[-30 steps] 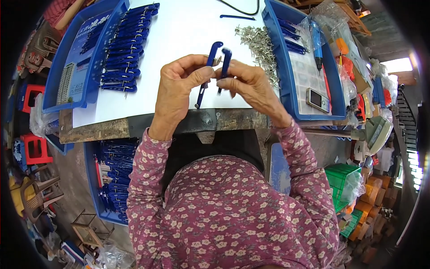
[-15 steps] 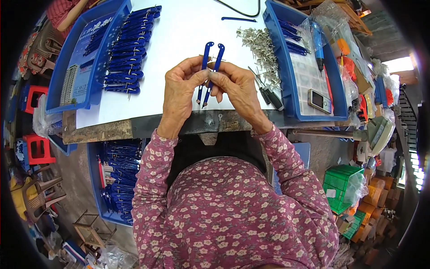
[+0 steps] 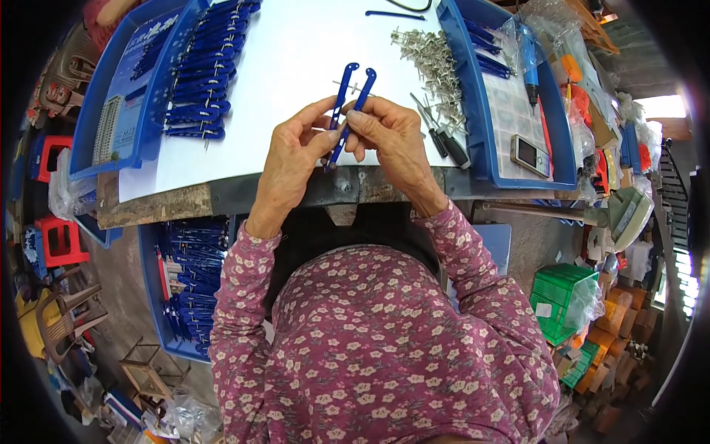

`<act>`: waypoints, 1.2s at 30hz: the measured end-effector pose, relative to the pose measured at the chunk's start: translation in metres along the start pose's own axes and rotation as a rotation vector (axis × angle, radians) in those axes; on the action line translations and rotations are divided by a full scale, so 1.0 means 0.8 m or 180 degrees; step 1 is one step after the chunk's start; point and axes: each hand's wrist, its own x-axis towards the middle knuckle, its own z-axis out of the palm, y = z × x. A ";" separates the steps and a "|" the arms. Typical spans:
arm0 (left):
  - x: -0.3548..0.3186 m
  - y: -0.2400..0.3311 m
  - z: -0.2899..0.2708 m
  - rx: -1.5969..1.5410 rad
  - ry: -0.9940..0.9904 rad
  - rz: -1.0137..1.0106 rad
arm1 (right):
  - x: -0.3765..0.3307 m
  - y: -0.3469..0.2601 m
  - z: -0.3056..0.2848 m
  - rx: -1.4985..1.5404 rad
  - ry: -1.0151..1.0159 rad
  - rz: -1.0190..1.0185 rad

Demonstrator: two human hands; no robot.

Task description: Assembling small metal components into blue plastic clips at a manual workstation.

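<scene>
Above the table's near edge, two slim blue strips with rounded hooked tops stand side by side, leaning right. My left hand (image 3: 297, 154) is closed round the lower part of the left blue strip (image 3: 346, 79). Thumb and fingers of my right hand (image 3: 393, 139) pinch the right blue strip (image 3: 365, 85). Thin silvery cross pins (image 3: 337, 83) stick out near the strips' upper ends. My fingertips nearly meet between the strips and hide part of their middles. A loose blue strip (image 3: 396, 13) lies at the table's far side.
Right of my hands lie a heap of metal pins (image 3: 433, 66), a black-handled screwdriver (image 3: 452, 146) and a blue tray (image 3: 481, 140) with a phone (image 3: 529, 155). A row of blue strips (image 3: 203, 81) lines the left, beside another blue tray (image 3: 151, 137). Below stands a filled bin (image 3: 154, 288).
The two strips lean further right, and their lower ends sit closer together. My left hand has shifted slightly downward. Both hands keep hold; the whole view has moved a little.
</scene>
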 end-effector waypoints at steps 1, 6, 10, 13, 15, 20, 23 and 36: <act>-0.008 0.002 -0.004 0.0048 -0.0061 -0.0115 | -0.006 0.001 0.002 0.0010 -0.0040 0.0089; -0.048 0.002 -0.015 0.0483 -0.0091 -0.0340 | -0.038 0.027 0.015 0.0325 0.0087 0.0409; -0.071 0.002 -0.022 0.0806 0.0097 -0.0375 | -0.056 0.046 0.022 0.0679 0.0049 0.0706; -0.085 0.006 -0.020 0.1134 0.0176 -0.0241 | -0.063 0.052 0.027 0.0795 0.0040 0.0823; -0.090 0.005 -0.020 0.1269 0.0246 -0.0184 | -0.064 0.048 0.031 0.0775 0.0120 0.0866; -0.100 0.009 -0.036 0.2063 -0.0169 0.0126 | -0.072 0.046 0.038 0.0747 0.0064 0.1121; -0.108 0.008 -0.042 0.1909 -0.0289 0.0037 | -0.078 0.045 0.047 0.0761 0.0093 0.1226; -0.108 0.012 -0.063 0.3922 -0.0665 0.1269 | -0.075 0.047 0.054 0.1011 0.0122 0.1571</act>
